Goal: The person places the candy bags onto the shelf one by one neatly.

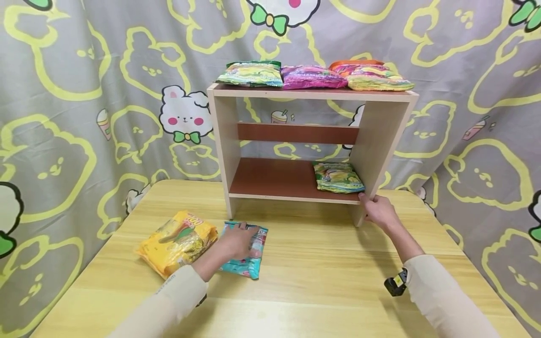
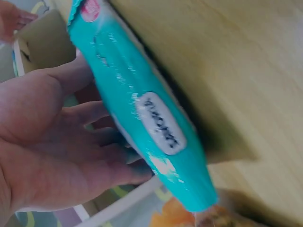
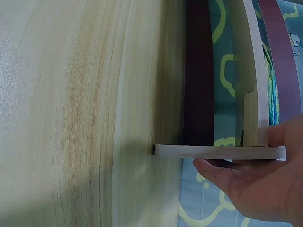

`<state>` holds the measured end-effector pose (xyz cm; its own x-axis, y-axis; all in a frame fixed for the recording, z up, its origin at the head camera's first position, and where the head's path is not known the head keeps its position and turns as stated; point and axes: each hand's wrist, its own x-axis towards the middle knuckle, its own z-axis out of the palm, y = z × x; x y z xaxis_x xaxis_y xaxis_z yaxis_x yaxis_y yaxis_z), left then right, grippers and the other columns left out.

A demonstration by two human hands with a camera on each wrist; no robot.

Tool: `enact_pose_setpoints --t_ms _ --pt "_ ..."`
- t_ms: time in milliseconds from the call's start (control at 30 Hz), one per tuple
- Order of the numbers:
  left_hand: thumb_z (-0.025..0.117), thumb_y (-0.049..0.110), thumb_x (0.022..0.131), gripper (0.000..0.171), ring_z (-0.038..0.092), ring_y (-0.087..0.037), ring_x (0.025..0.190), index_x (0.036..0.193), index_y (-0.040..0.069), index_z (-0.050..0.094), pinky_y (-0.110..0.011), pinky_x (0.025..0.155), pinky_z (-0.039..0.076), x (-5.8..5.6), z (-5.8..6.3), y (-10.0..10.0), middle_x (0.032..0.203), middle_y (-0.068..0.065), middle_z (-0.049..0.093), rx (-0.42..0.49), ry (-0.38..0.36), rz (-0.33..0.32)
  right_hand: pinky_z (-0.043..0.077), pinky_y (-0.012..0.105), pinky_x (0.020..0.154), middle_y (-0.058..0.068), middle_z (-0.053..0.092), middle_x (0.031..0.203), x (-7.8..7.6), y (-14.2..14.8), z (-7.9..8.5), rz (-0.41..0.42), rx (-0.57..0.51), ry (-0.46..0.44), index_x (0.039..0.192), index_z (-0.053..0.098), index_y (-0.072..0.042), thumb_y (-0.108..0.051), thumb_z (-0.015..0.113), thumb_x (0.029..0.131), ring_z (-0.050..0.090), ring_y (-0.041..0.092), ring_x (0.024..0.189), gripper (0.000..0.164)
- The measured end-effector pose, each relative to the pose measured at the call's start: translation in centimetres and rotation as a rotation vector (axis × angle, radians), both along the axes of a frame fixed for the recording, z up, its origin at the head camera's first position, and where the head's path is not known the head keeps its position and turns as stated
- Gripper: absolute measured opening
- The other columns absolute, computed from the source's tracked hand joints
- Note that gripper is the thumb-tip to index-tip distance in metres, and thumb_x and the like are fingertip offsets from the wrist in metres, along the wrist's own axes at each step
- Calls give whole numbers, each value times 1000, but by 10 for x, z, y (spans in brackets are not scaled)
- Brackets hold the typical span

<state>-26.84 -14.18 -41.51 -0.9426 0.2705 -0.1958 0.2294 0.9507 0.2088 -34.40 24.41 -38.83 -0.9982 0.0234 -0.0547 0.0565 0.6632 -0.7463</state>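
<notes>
On the table at left centre lies a teal snack packet (image 1: 236,267). My left hand (image 1: 237,241) is over it, thumb and fingers spread on its upper face; in the left wrist view the fingertips are hidden behind the packet (image 2: 142,113). Just left of that hand is a puffy yellow snack bag (image 1: 177,241). My right hand (image 1: 377,211) grips the right side panel of a small two-level shelf (image 1: 270,180) at its front edge. In the right wrist view, that hand (image 3: 265,184) has a finger on either side of the panel (image 3: 218,152).
Several snack packets line the shelf's top: a green one (image 1: 253,75), a purple one (image 1: 313,77) and yellow-pink ones (image 1: 378,77) at right. A yellow-green packet (image 1: 338,177) lies on the lower board's right end. A patterned curtain (image 1: 127,117) hangs behind the wooden table (image 1: 304,281).
</notes>
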Motion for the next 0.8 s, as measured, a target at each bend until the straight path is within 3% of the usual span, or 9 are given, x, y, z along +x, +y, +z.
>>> enact_pose_setpoints --t_ms 467,667,800 --pt "70 50 92 76 44 -41 142 154 13 44 -49 112 45 -6 -12 59 153 -25 46 17 60 -115 55 50 97 39 49 140 -2 -1 -1 0 -20 -10 142 48 12 -51 31 106 69 43 110 74" --pt "68 54 91 76 49 -38 138 153 15 47 -46 108 49 -8 -17 82 150 -21 50 8 108 -122 54 49 94 38 52 138 -1 0 -1 -9 -2 3 140 51 10 -52 32 106 71 41 106 73" --pt "68 55 91 77 47 -36 140 153 16 47 -51 114 43 -10 -19 91 151 -19 50 0 113 -110 55 44 91 37 56 133 0 0 -1 -14 -4 10 136 55 10 -51 33 106 71 40 104 72"
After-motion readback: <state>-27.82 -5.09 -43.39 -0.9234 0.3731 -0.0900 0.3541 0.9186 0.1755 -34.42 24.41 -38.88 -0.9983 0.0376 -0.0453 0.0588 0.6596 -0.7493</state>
